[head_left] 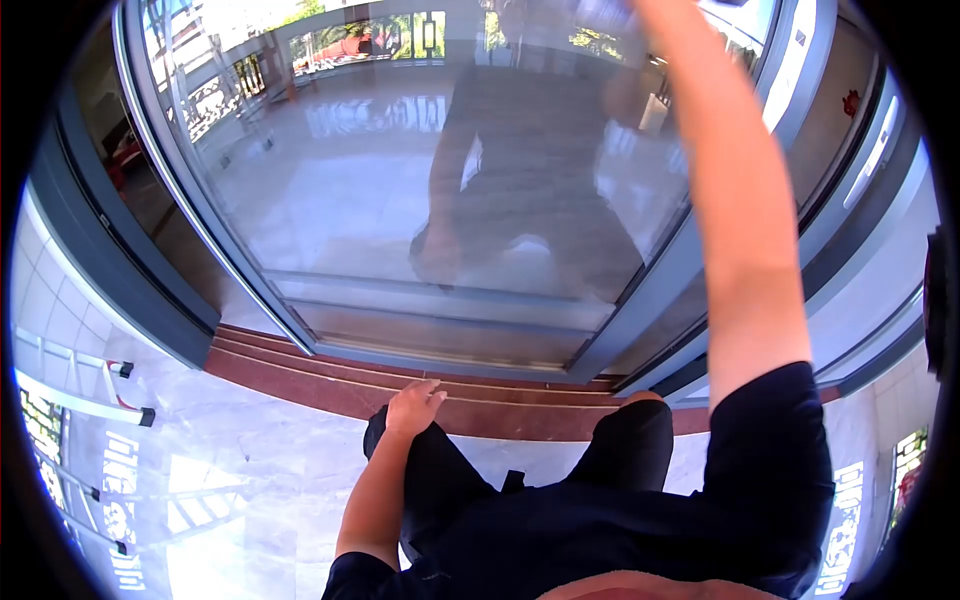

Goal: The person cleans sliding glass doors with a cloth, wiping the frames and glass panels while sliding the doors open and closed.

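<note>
My left hand [412,408] hangs over my left knee, with its fingers loosely stretched and nothing in them. My right arm [735,220] is raised in front of a large sliding glass door panel [340,170]. The wrist reaches the top edge of the view, and the hand itself is cut off there. Close to it, a blurred bluish patch [603,10] shows at the glass; I cannot tell what it is. The pane reflects my body and the railing behind me. A grey metal frame [640,300] borders the glass.
Red-brown door tracks [300,385] run along the sill just ahead of my knees. At left, a metal ladder [75,385] stands on the shiny pale tile floor [260,500]. More grey door frames [130,240] rise at both sides.
</note>
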Tool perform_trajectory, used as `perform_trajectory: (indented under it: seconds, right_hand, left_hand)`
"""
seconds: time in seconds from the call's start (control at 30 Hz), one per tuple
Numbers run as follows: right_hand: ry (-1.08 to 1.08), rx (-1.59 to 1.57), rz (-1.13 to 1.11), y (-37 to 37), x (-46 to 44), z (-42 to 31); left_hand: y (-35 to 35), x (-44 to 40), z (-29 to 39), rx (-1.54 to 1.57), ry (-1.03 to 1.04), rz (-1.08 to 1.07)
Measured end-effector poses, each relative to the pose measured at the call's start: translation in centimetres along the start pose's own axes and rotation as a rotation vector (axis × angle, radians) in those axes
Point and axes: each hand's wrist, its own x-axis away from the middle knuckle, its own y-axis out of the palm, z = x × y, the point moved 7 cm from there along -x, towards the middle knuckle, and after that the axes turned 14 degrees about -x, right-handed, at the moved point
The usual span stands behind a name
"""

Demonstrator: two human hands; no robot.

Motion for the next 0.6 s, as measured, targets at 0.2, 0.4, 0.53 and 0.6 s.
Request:
perform_trajectory:
  seconds: [0.2, 0.4, 0.53, 0.6]
  right_hand:
    - [-0.195, -0.696, -0.709, 0.9, 27.5, -22.5]
    - [0.037, -1.141, -1.043, 1.7, 34.9, -19.4]
    - [0.095, -0.901, -0.978, 1.7, 32.4, -11.4]
    - [0.109, -0.76, -0.947, 1.3, 31.6, -7.6]
  left_hand:
    - [0.5, -0.5, -1.4, -0.022, 0.001, 0.03]
    - [-0.4, 0.4, -2.7, -0.008, -0.043, 0.021]
    - [-0.6, 0.3, -3.6, 0.036, -0.027, 0.083]
    - [-1.0, 0.6, -3.7, 0.037, -0.053, 0.07]
